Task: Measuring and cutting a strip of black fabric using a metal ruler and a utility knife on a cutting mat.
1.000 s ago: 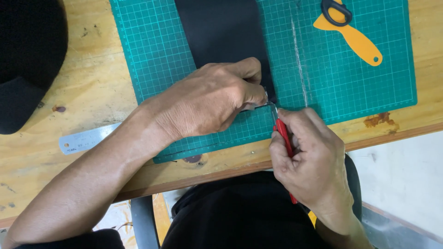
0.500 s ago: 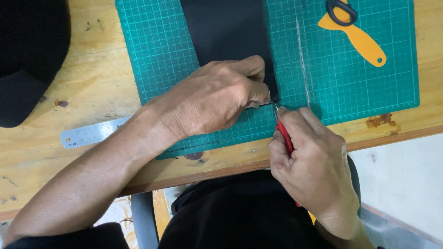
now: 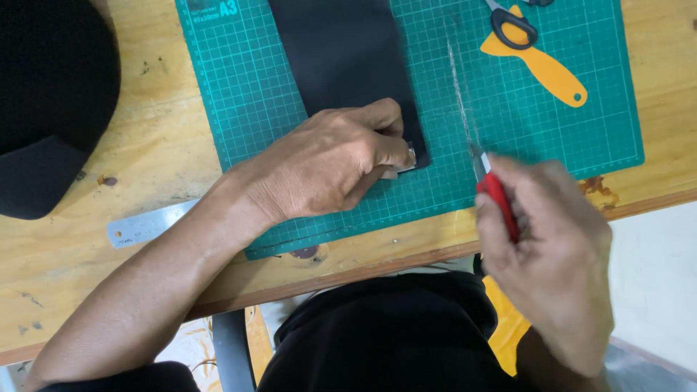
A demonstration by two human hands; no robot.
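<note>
The right hand, gripping the red knife, is now sitting apart from the left hand. The left hand is still pressing a ruler onto the black sheet.

- A pale wooden counter fills most of the view, its top marked with small dark knots, scratches and a reddish-brown stain near the front edge.
- The front edge of the counter runs slightly tilted across the picture, lower at the left and higher at the right.
- Beyond that edge, at the right, a light grey floor shows.
- Under the counter, a dark upright leg stands by a yellowish board.
- The light is even and soft, with only faint shadows.
</note>
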